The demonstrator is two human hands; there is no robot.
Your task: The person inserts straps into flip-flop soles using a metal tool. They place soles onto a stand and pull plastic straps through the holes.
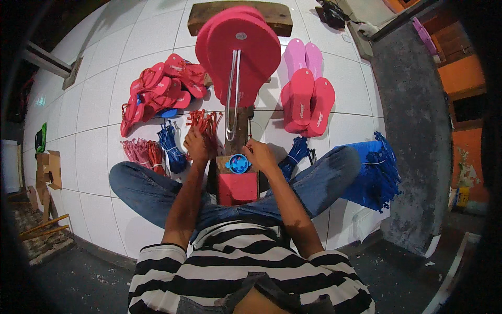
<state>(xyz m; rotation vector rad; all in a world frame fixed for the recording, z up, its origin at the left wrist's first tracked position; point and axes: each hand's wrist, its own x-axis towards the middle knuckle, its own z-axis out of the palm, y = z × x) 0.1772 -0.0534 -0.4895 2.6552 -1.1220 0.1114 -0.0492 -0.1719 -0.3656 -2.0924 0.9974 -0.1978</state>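
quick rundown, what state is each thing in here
left hand: closed on the bunch of red rubber sandal straps
right hand: resting on the wooden jig by the round blue plastic lid
red foam sandal soles: stacked upright on the metal rods
finished red sandals: piled loose on the tiled floor

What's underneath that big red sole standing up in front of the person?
A bent metal rod runs down the front of the big red sole to a wooden stand. More red soles are stacked behind it. A wooden block lies behind them; its middle is covered.
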